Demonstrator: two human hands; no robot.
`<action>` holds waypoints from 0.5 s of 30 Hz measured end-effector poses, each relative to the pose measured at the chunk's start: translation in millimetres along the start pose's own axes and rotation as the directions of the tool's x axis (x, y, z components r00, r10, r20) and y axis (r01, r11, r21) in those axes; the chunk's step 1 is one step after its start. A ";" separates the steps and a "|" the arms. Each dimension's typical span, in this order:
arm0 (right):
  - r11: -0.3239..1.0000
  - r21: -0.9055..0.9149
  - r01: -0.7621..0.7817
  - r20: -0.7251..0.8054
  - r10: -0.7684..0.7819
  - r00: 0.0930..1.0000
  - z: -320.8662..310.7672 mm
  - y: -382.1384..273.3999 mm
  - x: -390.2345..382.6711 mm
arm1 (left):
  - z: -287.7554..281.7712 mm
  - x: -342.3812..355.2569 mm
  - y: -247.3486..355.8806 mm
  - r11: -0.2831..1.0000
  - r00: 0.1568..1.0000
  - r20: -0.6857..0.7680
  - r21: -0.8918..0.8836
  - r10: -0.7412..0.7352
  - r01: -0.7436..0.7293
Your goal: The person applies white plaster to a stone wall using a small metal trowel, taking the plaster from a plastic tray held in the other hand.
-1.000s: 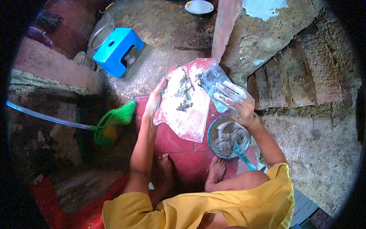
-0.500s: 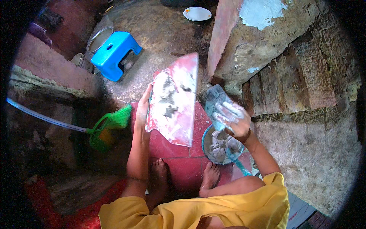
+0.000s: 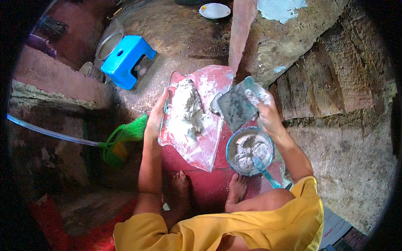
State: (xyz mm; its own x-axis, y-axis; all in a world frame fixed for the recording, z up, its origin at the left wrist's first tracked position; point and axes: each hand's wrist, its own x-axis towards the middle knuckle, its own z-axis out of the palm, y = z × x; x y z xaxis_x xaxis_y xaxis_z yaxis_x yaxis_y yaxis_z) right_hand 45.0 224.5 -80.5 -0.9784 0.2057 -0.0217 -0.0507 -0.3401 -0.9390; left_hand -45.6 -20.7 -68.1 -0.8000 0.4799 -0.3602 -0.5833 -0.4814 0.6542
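Note:
My left hand (image 3: 155, 111) is closed on the left edge of a red board (image 3: 213, 77), which carries a pale, lumpy mound of wet grey-white paste (image 3: 187, 104). My right hand (image 3: 266, 108), white with paste on the fingers, grips a square flat tool (image 3: 236, 106) whose face is smeared dark grey; a small grey lump at its left edge overlaps the board. Below that tool sits a round bucket (image 3: 231, 151) of grey paste with a teal-handled implement (image 3: 267, 175) standing in it, near my right foot.
Red tiles (image 3: 197, 186) lie underfoot. A blue stool (image 3: 115, 62) and round metal lid (image 3: 106, 44) are upper left, a white plate (image 3: 214, 10) at the top. A green broom (image 3: 132, 127) lies left. Rough walls (image 3: 326, 159) and a narrow pillar (image 3: 240, 37) border the right.
The board has swung back from a more upright angle and lowered slightly. The square tool has turned, showing its dark grey face, and moved back up to the board's right edge.

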 end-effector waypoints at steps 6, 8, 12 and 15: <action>0.989 -0.149 0.013 -0.096 -0.028 0.995 -55.7 31.2 -2.9 | -1.3 0.6 14.7 0.994 0.996 0.074 -0.095 -0.042 0.049; 0.927 -0.335 0.168 -0.081 -0.206 0.975 -59.6 13.8 -4.2 | -30.9 10.9 19.2 0.991 0.983 0.138 -0.020 -0.125 0.129; 0.698 -0.646 0.310 0.011 -0.397 0.918 -24.9 -35.7 7.8 | -40.1 25.2 16.4 0.789 0.981 -0.117 0.583 -0.153 0.192; 0.692 -0.673 0.262 0.047 -0.313 0.949 -32.1 -18.4 19.1 | -48.9 32.4 13.5 0.595 0.997 0.008 0.803 -0.075 0.038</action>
State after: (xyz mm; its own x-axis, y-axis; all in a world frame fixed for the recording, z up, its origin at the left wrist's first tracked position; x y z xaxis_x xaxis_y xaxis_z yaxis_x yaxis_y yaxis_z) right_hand 33.7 264.1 -74.7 -0.9216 0.2585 0.2896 -0.1563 0.4357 -0.8864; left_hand -86.2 -47.5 -103.5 -0.7530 0.5202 -0.4030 -0.2649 0.3210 0.9093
